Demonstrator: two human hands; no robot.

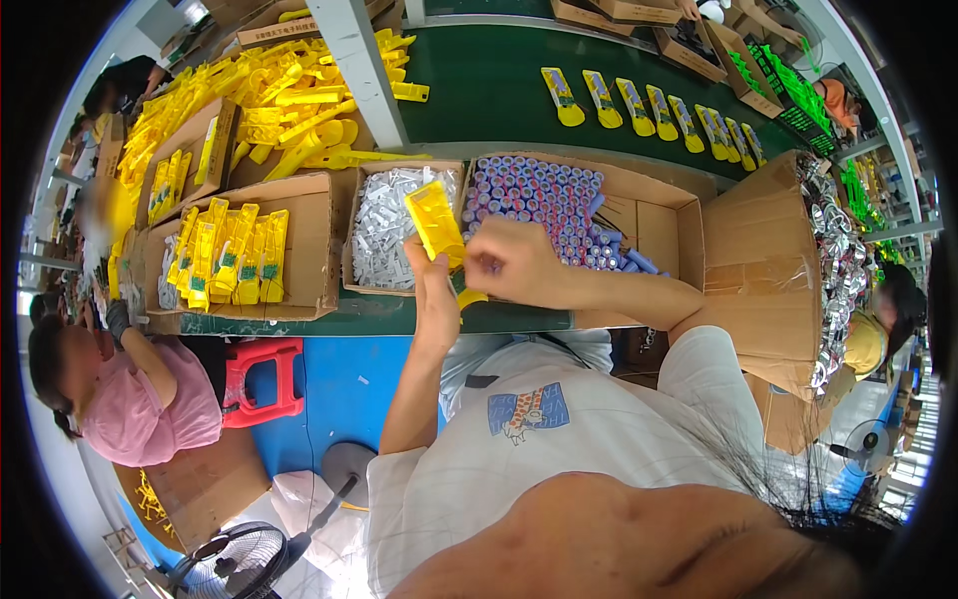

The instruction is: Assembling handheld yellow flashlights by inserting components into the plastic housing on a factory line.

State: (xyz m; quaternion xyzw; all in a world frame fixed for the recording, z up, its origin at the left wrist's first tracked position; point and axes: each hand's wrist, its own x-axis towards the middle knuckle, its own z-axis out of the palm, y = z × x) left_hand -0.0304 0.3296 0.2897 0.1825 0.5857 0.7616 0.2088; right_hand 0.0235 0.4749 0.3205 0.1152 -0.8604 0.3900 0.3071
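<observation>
My left hand (432,290) grips a yellow plastic housing (432,215), tilted up above a carton of small white plastic parts (384,200). Close beside its lower end is my right hand (519,265), fingers curled in; whatever they hold is hidden. Beyond and right of that hand, a carton is partly filled with purple cylindrical batteries (534,190), mostly standing on end, a few lying loose. Left of the white parts, another carton holds several yellow housings (235,250) with green circuit boards.
Yellow plastic parts (289,100) are heaped at the far left around a metal post (359,65). A row of yellow pieces (636,108) lies on the green belt (479,90). A tilted carton of shiny metal parts (833,270) stands right. A co-worker in pink (150,399) sits left, near a red stool (264,379).
</observation>
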